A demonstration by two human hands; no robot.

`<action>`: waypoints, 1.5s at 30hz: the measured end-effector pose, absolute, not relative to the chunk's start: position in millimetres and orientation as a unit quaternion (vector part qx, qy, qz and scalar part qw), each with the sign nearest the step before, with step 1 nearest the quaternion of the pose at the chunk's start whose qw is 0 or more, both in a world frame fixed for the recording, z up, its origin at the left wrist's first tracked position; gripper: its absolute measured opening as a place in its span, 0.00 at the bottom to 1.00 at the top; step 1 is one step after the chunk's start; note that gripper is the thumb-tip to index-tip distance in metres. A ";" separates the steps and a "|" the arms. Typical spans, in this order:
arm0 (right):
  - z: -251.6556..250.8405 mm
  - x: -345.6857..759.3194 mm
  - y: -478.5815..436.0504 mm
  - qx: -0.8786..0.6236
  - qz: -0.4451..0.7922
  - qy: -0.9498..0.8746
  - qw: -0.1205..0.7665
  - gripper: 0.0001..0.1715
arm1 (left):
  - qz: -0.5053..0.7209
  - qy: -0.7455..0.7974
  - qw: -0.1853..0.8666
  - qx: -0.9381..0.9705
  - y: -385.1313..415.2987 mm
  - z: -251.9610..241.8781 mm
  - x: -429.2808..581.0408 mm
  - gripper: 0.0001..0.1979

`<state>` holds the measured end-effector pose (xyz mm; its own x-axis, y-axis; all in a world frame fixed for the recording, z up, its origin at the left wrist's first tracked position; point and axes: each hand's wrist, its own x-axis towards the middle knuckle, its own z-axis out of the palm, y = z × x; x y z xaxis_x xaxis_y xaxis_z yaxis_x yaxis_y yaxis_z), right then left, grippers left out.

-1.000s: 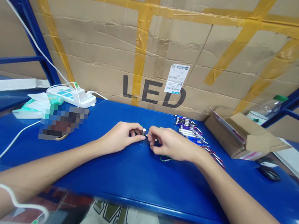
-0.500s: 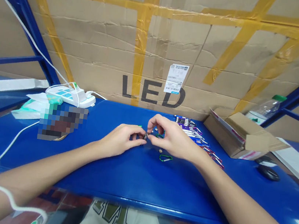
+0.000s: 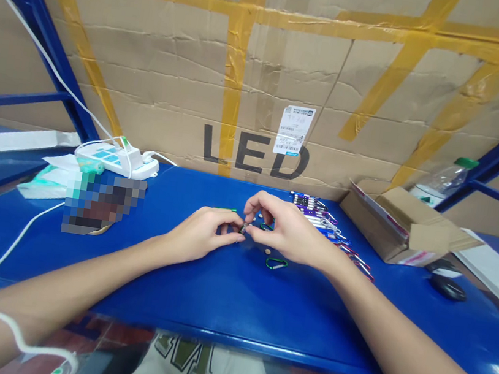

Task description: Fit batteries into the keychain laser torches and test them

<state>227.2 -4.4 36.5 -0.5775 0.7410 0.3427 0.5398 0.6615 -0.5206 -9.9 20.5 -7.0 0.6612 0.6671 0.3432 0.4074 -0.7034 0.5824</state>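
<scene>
Over the middle of the blue table, my left hand and my right hand meet fingertip to fingertip. Between them they pinch a small metal piece, too small to name. A green carabiner lies just below my right hand, with a small round bead-like piece beside it. Another green carabiner is partly hidden behind the right fingers. Beyond my left hand lies a thin green rod, partly covered by the fingers.
Several coloured pen-like keychains with carabiners lie in a row right of my hands. Further right are an open cardboard box, a black mouse and a plastic bottle. A power strip and tissue pack sit left.
Both hands stay nearly in place, still pinching the small metal piece. The right fingertips have shifted very slightly to the left.
</scene>
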 end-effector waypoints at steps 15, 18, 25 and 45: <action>35.0 230.8 -1.6 -0.350 0.141 -0.890 0.255 0.03 | 0.278 0.309 0.253 0.874 20.1 -6.4 -9.4 0.11; 34.9 230.5 -1.5 -0.346 0.140 -0.892 0.257 0.04 | 0.279 0.308 0.254 0.873 20.5 -6.4 -9.3 0.11; 36.2 229.8 -2.0 -0.327 0.139 -0.900 0.251 0.04 | 0.280 0.304 0.253 0.875 20.2 -6.9 -9.6 0.11; 41.5 252.3 2.9 -0.413 0.226 -0.882 -0.015 0.09 | 0.295 0.313 0.226 0.874 24.7 -11.8 -11.6 0.11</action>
<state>252.3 2.9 41.5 -0.6578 0.7225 -0.2130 0.7360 0.5563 -0.3858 -11.6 24.7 -11.8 0.6298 0.6803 0.3747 0.4127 -0.7019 0.5806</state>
